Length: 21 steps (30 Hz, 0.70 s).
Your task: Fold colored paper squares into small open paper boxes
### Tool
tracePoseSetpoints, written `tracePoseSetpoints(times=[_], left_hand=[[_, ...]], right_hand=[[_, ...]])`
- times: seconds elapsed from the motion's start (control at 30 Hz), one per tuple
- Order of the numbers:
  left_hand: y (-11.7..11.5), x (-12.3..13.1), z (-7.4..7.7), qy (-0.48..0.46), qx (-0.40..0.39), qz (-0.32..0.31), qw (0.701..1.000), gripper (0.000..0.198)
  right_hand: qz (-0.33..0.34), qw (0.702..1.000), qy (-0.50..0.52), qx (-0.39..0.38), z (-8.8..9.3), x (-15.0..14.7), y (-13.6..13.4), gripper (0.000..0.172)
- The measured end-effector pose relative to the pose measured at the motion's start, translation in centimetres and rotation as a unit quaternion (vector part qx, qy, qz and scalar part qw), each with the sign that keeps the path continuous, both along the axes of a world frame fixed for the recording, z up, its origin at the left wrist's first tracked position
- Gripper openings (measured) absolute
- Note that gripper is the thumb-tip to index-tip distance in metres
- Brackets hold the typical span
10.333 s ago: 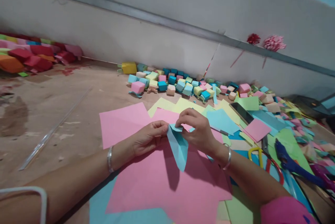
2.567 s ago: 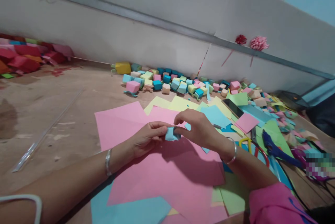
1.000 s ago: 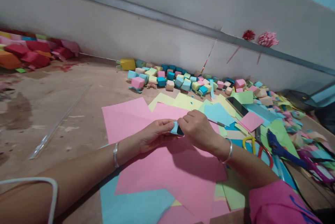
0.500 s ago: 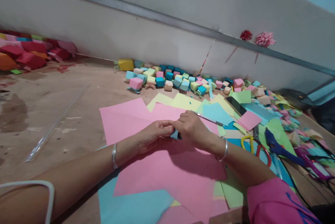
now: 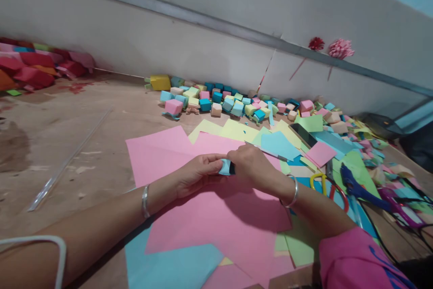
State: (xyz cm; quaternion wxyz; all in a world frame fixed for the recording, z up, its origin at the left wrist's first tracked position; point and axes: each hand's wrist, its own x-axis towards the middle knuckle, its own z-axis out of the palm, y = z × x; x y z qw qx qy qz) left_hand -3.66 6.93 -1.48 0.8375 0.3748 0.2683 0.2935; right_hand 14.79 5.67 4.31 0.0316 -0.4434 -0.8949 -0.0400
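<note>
- Counter (image 5: 84, 113): bare wood on the left, w/ 1 clear ruler (image 5: 67, 159) lying on it.
- Pink sheets (image 5: 216, 221): at least 2 big ones overlapping under the hands, plus 1 small pink square (image 5: 320, 153) to the right.
- Paper cubes (image 5: 216, 102): heap along the wall, too many to count.
- Left hand (image 5: 196, 175) & right hand (image 5: 252, 168): fingertips of both pinch 1 small blue folded piece (image 5: 224, 167), held btwn them just above the pink sheets.
- 1 blue glue gun (image 5: 353, 185) at right.
- 2 paper flowers (image 5: 341, 48) on the wall ledge.
</note>
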Motion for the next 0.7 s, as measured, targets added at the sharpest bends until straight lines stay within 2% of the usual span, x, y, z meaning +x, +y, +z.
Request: tracePoseSetpoints(times=[0.2,0.4,0.57,0.7], left_hand=[[-0.04,0.06,-0.01,0.012,-0.009,0.011,1.0,0.047],[-0.02,-0.28,0.25,-0.014,-0.022,0.017,1.0,0.027],[0.13,-0.35,0.0,-0.02,-0.028,0.029,0.999,0.024],[0.29,-0.34,-0.37,-0.014,-0.029,0.016,0.999,0.022]], right_hand=[[-0.019,1.0,0.014,-0.008,-0.37,-0.26,0.05,0.014],[0.008,0.998,0.049,-0.037,0.02,0.05,0.15,0.023],[0.027,0.999,0.018,-0.012,0.48,0.48,0.05,0.014],[0.014,0.999,0.011,-0.029,0.31,0.12,-0.05,0.007]])
